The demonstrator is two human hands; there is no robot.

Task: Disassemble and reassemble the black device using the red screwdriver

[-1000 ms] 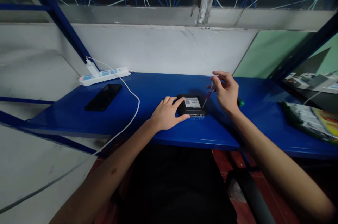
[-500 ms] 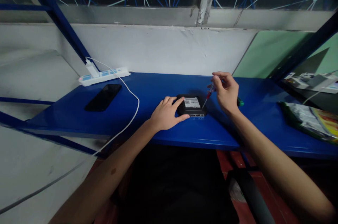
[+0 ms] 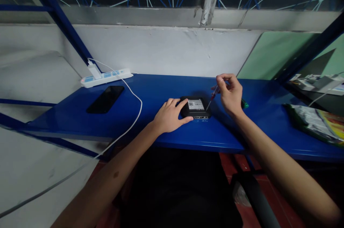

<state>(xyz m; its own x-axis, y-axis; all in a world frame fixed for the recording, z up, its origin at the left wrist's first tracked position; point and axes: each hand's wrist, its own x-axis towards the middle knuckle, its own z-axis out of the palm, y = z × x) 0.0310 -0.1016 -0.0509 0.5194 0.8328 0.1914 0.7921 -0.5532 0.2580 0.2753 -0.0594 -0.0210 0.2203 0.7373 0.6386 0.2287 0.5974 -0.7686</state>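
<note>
A small black electronic box (image 3: 196,112) lies flat on the blue table, with a white printed label on top and ports along its near edge. Its left end is gripped by my left hand (image 3: 170,116), thumb at the front and fingers over the far side. My right hand (image 3: 230,92) pinches a screwdriver (image 3: 212,97) with a clear and red handle. The thin shaft slants down to the box's top near its right corner. Part of the handle is hidden by my fingers.
On the left are a black phone (image 3: 105,99), a white power strip (image 3: 106,78) and a white cable (image 3: 140,108) crossing the table. A small green object (image 3: 244,104) sits behind my right wrist. A shiny packet (image 3: 317,122) lies at the right.
The screwdriver's handle looks turned a little, and my right fingers have shifted slightly on it. My left hand and the box stay in place.
</note>
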